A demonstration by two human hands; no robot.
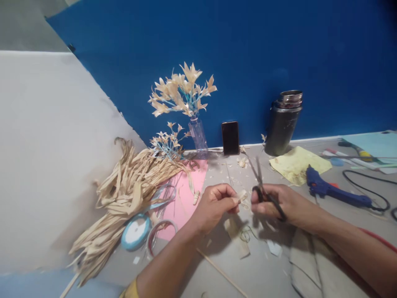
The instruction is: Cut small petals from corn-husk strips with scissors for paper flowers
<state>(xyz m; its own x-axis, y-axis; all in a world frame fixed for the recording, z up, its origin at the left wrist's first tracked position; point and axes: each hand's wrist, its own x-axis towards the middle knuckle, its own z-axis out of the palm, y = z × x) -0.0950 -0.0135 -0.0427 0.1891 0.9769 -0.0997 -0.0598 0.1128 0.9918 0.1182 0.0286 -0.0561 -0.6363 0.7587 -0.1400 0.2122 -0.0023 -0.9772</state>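
Between thumb and fingers, my left hand [218, 206] pinches a small pale piece of dried husk [242, 198]. My right hand [277, 202] is wrapped round black-handled scissors [259, 176], whose blades point up and away from me and look slightly apart. The two hands are close together over the table, with a narrow gap between them. Below them lie a tan strip [237, 240] and a curl of thin wire or string [245, 236]. Small pale scraps are scattered beyond my fingers.
At left lie a bundle of dried husks [133, 186], a blue ribbon spool [135, 231] and a tape roll [151, 238]. Husk flowers stand in a clear bottle [198, 134]. Behind are a phone [230, 138] and a dark flask [282, 126]. A blue glue gun [335, 190] lies right, near yellow paper [300, 163].
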